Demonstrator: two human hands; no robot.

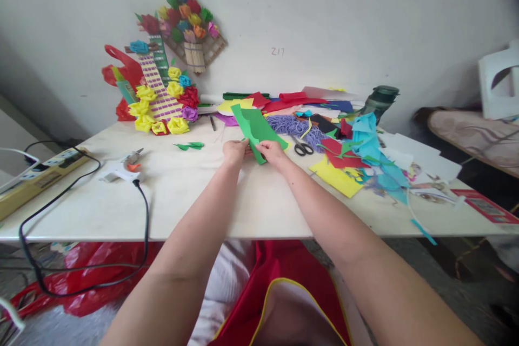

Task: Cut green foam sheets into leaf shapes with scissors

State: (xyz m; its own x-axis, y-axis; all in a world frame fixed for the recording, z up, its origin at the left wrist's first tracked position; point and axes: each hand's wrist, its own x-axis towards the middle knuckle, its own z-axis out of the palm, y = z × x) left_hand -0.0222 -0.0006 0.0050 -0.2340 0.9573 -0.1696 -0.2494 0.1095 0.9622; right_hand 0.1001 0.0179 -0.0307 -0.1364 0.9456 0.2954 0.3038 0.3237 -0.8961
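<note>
The single view looks from the wearer's head, forward and steeply down across the long white-topped table [182, 211], with the plain grey-white wall [324, 21] beyond.

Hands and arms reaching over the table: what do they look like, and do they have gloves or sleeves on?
The left hand and right hand wear no gloves. The left arm and right arm show no sleeves, watch or bracelet. Between them is a red garment with yellow edging.
</note>
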